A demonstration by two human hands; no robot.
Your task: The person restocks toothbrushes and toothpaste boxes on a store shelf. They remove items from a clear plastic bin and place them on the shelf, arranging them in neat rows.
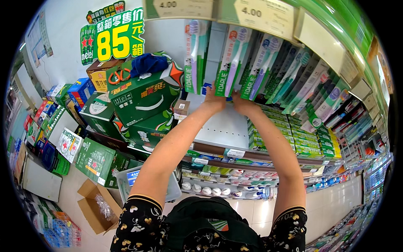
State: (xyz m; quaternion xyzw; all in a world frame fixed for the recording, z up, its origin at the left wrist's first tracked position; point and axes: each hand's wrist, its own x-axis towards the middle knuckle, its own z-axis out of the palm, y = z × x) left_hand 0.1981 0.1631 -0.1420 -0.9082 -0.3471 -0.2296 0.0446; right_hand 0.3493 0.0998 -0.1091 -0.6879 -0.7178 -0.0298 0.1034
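Both my arms reach forward over a white shelf (220,130) with a row of small holes. My left hand (215,98) is at the shelf's back, below a hanging Darlie toothbrush pack (231,63). Close to its right, my right hand (246,105) is under another Darlie toothbrush pack (263,67). The hanging packs cover most of the fingers of both hands. Something blue (206,84) shows beside the left fingers, and a bit of blue shows between the hands; whether either hand grips it is unclear. Green toothpaste boxes (275,126) are stacked right of my right forearm.
A small brown box (181,109) stands at the shelf's left end. Beer cartons (141,94) are piled at left, with a blue cloth (149,64) on top. Below are a translucent plastic bin (173,186) and an opened cardboard box (97,206). Price-tag strips (252,14) overhang the toothbrushes.
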